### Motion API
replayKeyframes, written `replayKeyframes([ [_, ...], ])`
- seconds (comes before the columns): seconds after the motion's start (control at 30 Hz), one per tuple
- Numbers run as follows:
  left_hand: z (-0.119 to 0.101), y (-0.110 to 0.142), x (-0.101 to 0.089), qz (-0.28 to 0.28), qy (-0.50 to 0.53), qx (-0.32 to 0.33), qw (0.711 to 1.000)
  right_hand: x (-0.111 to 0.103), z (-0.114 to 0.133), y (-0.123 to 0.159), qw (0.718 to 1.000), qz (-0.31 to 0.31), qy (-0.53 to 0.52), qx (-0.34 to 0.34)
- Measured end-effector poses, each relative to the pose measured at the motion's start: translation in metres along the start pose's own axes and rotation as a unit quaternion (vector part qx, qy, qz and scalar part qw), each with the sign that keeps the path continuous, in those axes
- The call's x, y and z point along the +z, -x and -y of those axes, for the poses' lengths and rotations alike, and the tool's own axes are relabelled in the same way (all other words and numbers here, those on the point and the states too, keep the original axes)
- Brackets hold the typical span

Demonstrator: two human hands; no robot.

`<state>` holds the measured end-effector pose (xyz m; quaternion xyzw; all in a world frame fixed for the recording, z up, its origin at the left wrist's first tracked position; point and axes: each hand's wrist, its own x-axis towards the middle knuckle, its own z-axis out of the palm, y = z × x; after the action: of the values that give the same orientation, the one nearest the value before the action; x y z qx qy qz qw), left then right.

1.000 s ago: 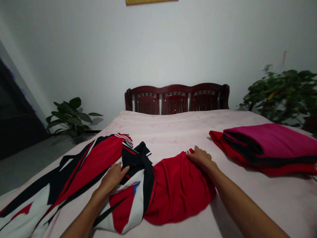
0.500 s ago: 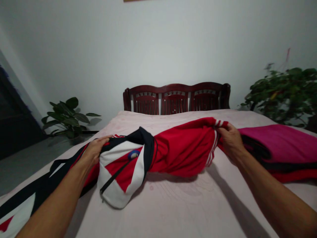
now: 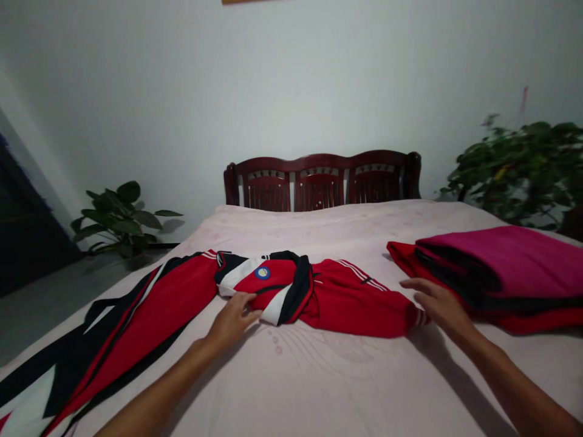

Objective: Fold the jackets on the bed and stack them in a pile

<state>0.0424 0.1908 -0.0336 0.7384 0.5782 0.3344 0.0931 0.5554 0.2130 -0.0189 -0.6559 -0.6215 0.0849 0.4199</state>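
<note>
A red, navy and white track jacket (image 3: 277,282) with a round blue badge lies bundled on the bed. Its red part (image 3: 359,303) stretches to the right and bears white stripes. My left hand (image 3: 234,318) is at the jacket's near lower edge, thumb and fingers apart; it appears to touch the fabric. Just beyond the striped right end, my right hand (image 3: 439,303) is held with fingers spread and nothing in them. To the left, a long red and navy garment (image 3: 150,321) with white trim runs toward the near left corner, meeting the jacket.
On the right of the bed sits a folded magenta, black and red stack of cloth (image 3: 514,261). The pale pink bedsheet (image 3: 319,388) lies beneath everything. A dark wooden headboard (image 3: 321,179) stands at the back, with potted plants (image 3: 121,218) on both sides.
The jacket was held up and stretched between both hands; now it lies lower on the bed, released by my right hand. My left hand has moved right and nearer.
</note>
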Motion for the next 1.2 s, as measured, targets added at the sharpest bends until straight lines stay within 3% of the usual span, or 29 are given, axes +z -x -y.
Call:
replayKeyframes([
  [0.1, -0.019, 0.002, 0.031, -0.005, -0.108, 0.001, 0.994, 0.019, 0.039, 0.008, 0.981, 0.149, 0.096, -0.074],
  [0.2, -0.025, -0.006, 0.044, -0.021, -0.159, -0.01, 0.987, 0.045, 0.064, 0.02, 0.954, 0.168, 0.231, -0.086],
  [0.3, -0.02, -0.019, 0.035, -0.02, -0.154, 0.003, 0.988, 0.059, 0.071, 0.027, 0.941, 0.152, 0.281, -0.113],
  [0.4, -0.017, -0.033, -0.001, -0.023, -0.144, 0.012, 0.989, 0.049, 0.073, 0.029, 0.94, 0.114, 0.26, -0.191],
  [0.53, -0.035, -0.043, -0.078, -0.008, -0.12, 0.054, 0.991, 0.021, 0.068, 0.04, 0.942, 0.054, 0.215, -0.253],
  [0.57, -0.043, -0.041, -0.096, 0.027, -0.099, 0.076, 0.992, 0.015, 0.064, 0.045, 0.944, 0.058, 0.207, -0.25],
  [0.63, -0.058, -0.026, -0.122, 0.153, -0.053, 0.09, 0.983, 0.006, 0.052, 0.056, 0.949, 0.115, 0.197, -0.219],
  [0.7, -0.067, -0.001, -0.132, 0.276, -0.019, 0.076, 0.958, 0.001, 0.042, 0.066, 0.949, 0.196, 0.188, -0.158],
  [0.77, -0.069, 0.027, -0.126, 0.355, -0.021, 0.058, 0.933, 0.0, 0.04, 0.072, 0.95, 0.239, 0.174, -0.104],
  [0.87, -0.066, 0.066, -0.106, 0.392, -0.077, 0.033, 0.916, 0.011, 0.059, 0.07, 0.962, 0.217, 0.143, -0.083],
  [0.93, -0.066, 0.086, -0.096, 0.372, -0.099, 0.016, 0.923, 0.029, 0.082, 0.064, 0.97, 0.204, 0.101, -0.085],
  [1.03, -0.067, 0.11, -0.085, 0.328, -0.095, 0.011, 0.94, 0.075, 0.119, 0.051, 0.978, 0.199, -0.06, -0.02],
  [1.1, -0.067, 0.125, -0.075, 0.311, -0.106, 0.012, 0.944, 0.11, 0.14, 0.041, 0.964, 0.202, -0.165, 0.047],
  [1.2, -0.056, 0.144, -0.055, 0.267, -0.153, 0.012, 0.951, 0.158, 0.163, 0.03, 0.945, 0.203, -0.234, 0.104],
])
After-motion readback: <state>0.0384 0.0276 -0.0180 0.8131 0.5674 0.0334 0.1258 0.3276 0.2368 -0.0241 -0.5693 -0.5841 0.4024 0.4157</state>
